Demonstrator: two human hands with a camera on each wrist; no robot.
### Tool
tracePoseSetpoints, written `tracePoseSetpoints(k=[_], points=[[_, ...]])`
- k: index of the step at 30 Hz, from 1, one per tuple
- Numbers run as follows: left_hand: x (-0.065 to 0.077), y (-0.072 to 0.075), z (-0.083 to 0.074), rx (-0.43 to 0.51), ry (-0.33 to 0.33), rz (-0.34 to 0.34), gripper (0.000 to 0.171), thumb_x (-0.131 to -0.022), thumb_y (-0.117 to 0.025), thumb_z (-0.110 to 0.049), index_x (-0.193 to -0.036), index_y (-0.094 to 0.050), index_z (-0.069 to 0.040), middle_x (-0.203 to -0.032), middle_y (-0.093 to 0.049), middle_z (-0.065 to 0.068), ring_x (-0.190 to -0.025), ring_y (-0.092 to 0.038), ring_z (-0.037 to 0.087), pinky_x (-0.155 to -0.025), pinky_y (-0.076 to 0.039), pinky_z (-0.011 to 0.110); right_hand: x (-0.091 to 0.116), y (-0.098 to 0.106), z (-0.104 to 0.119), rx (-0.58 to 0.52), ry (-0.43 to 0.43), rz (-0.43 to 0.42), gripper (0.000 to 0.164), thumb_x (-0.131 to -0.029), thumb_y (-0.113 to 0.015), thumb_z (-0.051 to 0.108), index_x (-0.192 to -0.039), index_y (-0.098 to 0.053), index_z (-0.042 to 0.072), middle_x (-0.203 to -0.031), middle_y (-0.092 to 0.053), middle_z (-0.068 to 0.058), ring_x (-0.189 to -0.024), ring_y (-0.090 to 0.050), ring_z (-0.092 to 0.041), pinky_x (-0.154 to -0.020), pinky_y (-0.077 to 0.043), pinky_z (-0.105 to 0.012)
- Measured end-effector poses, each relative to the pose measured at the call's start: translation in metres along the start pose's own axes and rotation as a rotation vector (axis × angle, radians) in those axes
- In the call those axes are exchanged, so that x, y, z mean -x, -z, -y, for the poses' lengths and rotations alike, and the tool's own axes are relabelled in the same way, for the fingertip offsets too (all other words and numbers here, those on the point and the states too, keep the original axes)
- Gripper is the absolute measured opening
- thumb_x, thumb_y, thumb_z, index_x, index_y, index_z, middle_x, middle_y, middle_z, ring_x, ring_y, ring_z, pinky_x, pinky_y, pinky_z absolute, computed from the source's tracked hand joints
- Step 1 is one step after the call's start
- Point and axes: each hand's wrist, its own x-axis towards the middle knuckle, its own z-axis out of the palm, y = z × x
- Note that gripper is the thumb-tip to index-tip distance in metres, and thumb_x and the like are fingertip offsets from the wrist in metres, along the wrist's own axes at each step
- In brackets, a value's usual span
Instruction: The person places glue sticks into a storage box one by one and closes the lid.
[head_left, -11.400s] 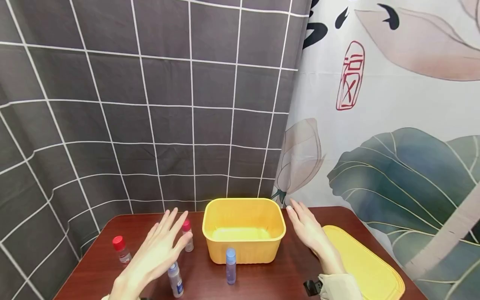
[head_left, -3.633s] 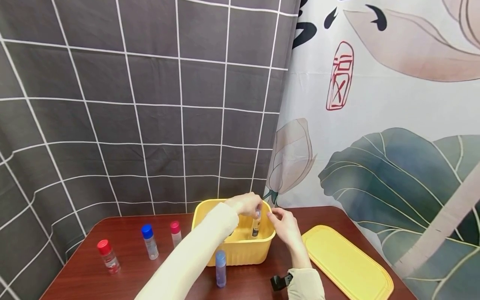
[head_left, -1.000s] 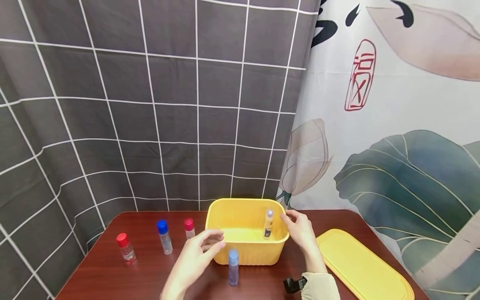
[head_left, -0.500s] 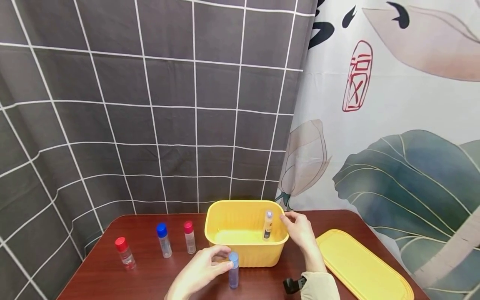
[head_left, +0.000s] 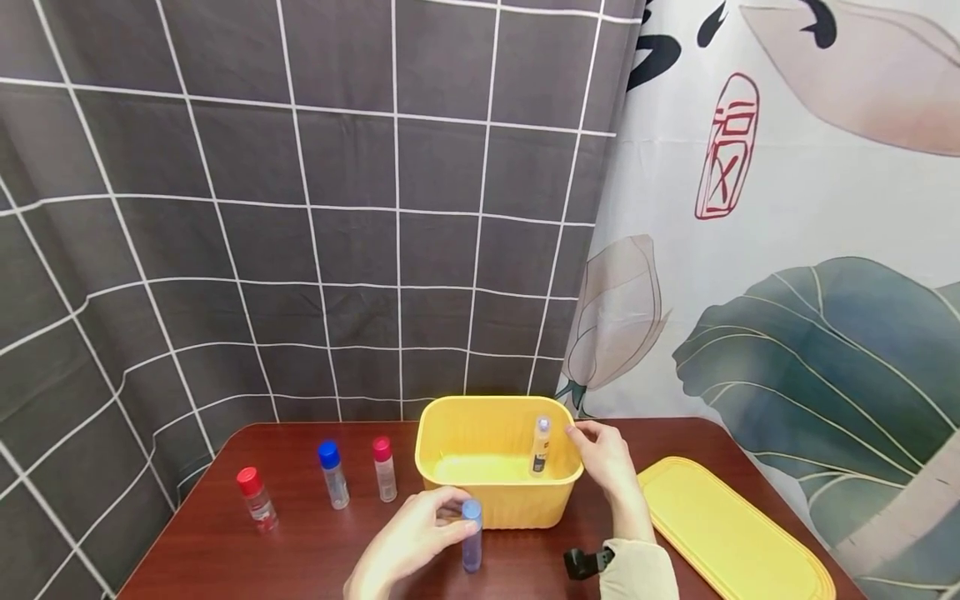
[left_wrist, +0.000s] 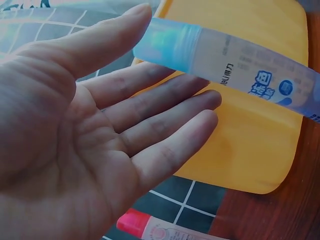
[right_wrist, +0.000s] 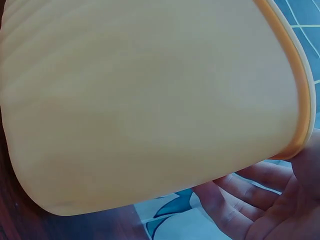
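My left hand [head_left: 420,533] pinches the light-blue cap of a slim glue bottle [head_left: 472,554] between thumb and forefinger. The other left fingers stretch behind the cap in the left wrist view. That bottle stands upright in front of a yellow plastic box [head_left: 502,510], whose front wall is behind it. With thumb and fingertips, my right hand [head_left: 609,457] holds the box's right rim. Inside the box, near its right wall, another bottle with a pale cap [head_left: 540,446] stands upright. The right wrist view is mostly filled by the box's outer side [right_wrist: 150,110].
To the left on the brown table [head_left: 300,571] stand a red-capped bottle [head_left: 257,500], a dark-blue-capped bottle [head_left: 334,477] and a pink-red-capped bottle [head_left: 385,471]. A yellow lid [head_left: 735,525] lies flat to the right. A grey checked curtain [head_left: 337,208] hangs behind the table.
A bottle once on the table beside the left hand now stands in the box. The left hand has since come out of the box and moved to the light-blue-capped bottle. The right hand stays at the rim.
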Motion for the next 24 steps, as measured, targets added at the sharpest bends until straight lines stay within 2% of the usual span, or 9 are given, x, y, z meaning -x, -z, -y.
tracePoseSetpoints(k=[4, 10, 16, 24], points=[[-0.0016, -0.0019, 0.0007, -0.024, -0.01, -0.011, 0.018, -0.091, -0.071, -0.022, -0.105, -0.068, -0.01, -0.095, -0.068, -0.005, -0.091, -0.067, 0.014, -0.083, -0.054, 0.03, 0.0006, -0.0007, -0.0005, 0.001, 0.005, -0.005, 0.033, -0.098, -0.06, 0.023, -0.117, -0.066, -0.004, -0.112, -0.066, -0.021, -0.096, -0.065, -0.03, -0.086, -0.053, -0.047], [-0.0029, -0.0019, 0.0009, -0.041, -0.005, -0.026, 0.017, -0.089, -0.073, -0.021, -0.103, -0.068, -0.011, -0.092, -0.068, -0.006, -0.088, -0.067, 0.013, -0.081, -0.055, 0.032, -0.0023, -0.0023, -0.0004, 0.039, 0.049, -0.025, 0.03, -0.097, -0.06, 0.02, -0.115, -0.068, -0.003, -0.112, -0.066, -0.021, -0.095, -0.065, -0.03, -0.083, -0.054, -0.046], [-0.0036, -0.0029, -0.0008, -0.064, -0.021, -0.034, 0.014, -0.089, -0.073, -0.021, -0.099, -0.068, -0.012, -0.089, -0.067, -0.007, -0.087, -0.067, 0.011, -0.08, -0.054, 0.027, -0.0031, -0.0012, -0.0014, 0.054, 0.055, -0.018, 0.031, -0.097, -0.06, 0.021, -0.115, -0.067, -0.003, -0.112, -0.066, -0.021, -0.095, -0.065, -0.03, -0.083, -0.054, -0.046], [-0.0037, -0.0034, -0.0015, -0.077, -0.005, -0.034, 0.015, -0.088, -0.074, -0.02, -0.099, -0.068, -0.012, -0.089, -0.067, -0.007, -0.087, -0.067, 0.012, -0.082, -0.055, 0.033, -0.0029, -0.0015, -0.001, 0.059, 0.07, -0.02, 0.031, -0.097, -0.06, 0.021, -0.115, -0.068, -0.003, -0.109, -0.067, -0.019, -0.092, -0.065, -0.028, -0.081, -0.055, -0.045]])
